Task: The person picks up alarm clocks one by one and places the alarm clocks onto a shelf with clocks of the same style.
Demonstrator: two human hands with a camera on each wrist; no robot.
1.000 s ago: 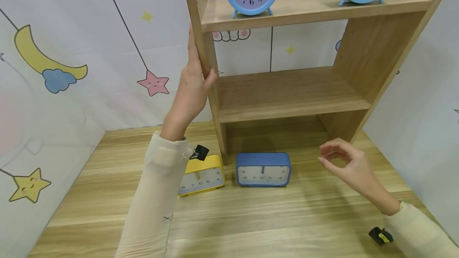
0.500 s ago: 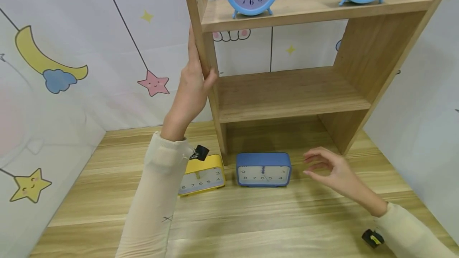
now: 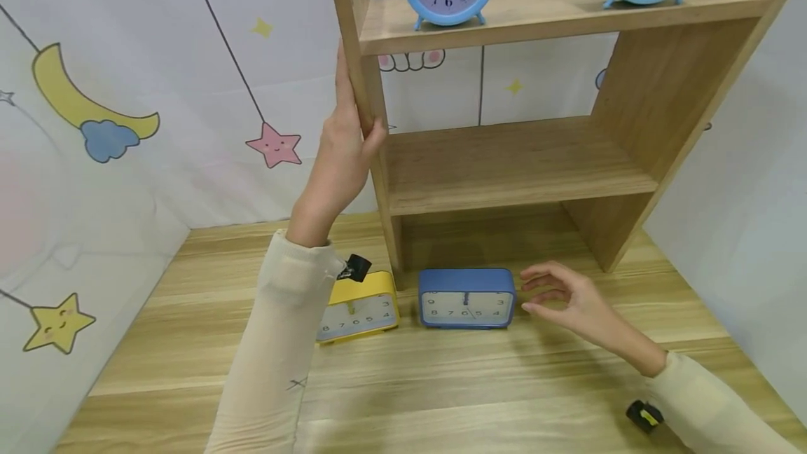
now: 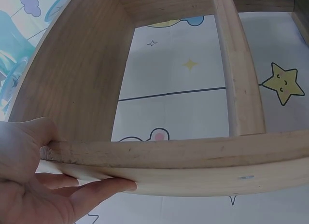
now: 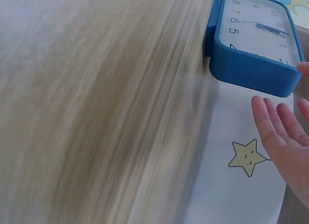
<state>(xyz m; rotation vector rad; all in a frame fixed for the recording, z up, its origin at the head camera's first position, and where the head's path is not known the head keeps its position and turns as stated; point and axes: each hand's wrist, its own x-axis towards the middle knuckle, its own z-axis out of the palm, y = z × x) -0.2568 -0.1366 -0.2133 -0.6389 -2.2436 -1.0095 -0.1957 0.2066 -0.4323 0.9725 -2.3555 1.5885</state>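
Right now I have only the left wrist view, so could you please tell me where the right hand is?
Observer: The right hand is just to the right of the blue clock.
Operator: Thank you; is there another clock beside that one, please?
Observer: Yes, a yellow clock stands to its left, partly hidden by the left sleeve.
Operator: And which way does the blue clock face?
Observer: Its white dial faces the head camera.
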